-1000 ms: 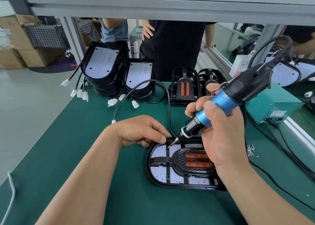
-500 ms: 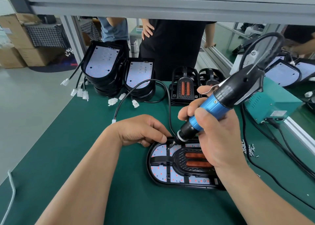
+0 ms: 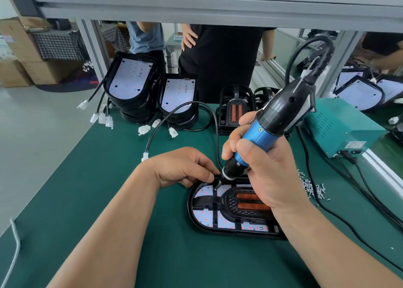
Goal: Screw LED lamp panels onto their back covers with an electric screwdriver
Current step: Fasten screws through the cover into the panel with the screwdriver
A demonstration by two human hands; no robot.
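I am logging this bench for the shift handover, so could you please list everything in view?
black oval lamp with white LED panel: one, on the green mat, front centre.
blue-and-black electric screwdriver: one, bit tip on that lamp.
stacked black lamps: two stacks, back left.
black ribbed covers with orange strips: stacked, back centre.
teal metal box: one, right.
silver screws: loose pile, right of the lamp.
left hand: fingers curled at lamp rim.
right hand: grips screwdriver.

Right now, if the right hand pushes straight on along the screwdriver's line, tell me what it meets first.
The right hand aims the electric screwdriver down and left. Its bit seems to touch the LED lamp panel near its far edge, so the panel comes first. The left hand rests just beside that spot.
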